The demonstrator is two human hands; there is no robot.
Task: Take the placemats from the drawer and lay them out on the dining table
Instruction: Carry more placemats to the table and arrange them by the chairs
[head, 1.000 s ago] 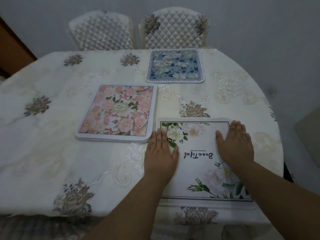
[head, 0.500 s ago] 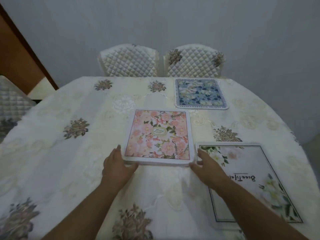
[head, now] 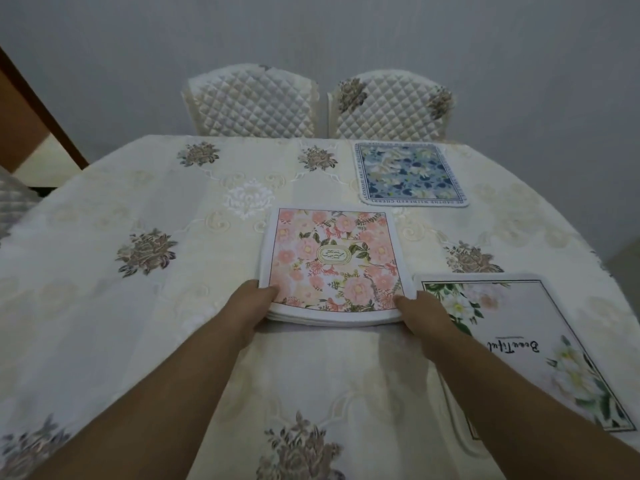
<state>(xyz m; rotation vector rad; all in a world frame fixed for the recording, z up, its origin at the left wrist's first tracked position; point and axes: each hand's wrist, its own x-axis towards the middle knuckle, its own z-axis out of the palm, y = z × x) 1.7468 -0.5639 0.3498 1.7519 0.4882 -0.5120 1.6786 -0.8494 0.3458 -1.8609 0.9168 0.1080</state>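
Both hands, left (head: 254, 304) and right (head: 420, 311), pinch the pink placemat stack's (head: 332, 265) near corners, thumbs on top.

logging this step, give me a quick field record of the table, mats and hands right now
surface: dining table under a cream floral cloth
laid mats: blue floral placemat at the far side; white "Beautiful" placemat at the near right
stack: pink floral placemat stack, near edge lifted
left hand: grips the stack's near left corner
right hand: grips the near right corner
seating: two quilted chairs behind the table
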